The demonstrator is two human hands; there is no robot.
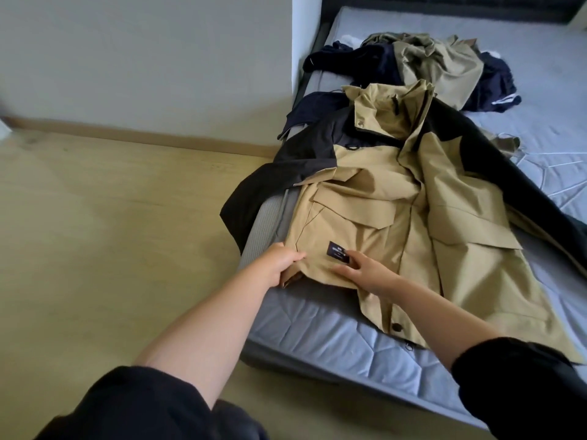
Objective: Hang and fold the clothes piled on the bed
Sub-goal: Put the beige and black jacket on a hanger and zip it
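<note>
On the grey quilted bed (333,338), your left hand (282,263) pinches the hem of the tan-and-black hooded jacket (381,198), right hand (365,271) pressing it w/ fingers apart; jacket's spread, not yet folded, & rumpled khaki-navy clothes pile (438,61) behind awaits.

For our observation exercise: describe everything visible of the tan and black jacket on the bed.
The tan and black jacket lies spread front-up on the mattress, collar farthest away. Thin woven-looking shell; black shoulders and sleeves, flap pockets, a small dark label. One sleeve overhangs the edge. The left hand grips its lower corner; the right hand touches the label.
</note>
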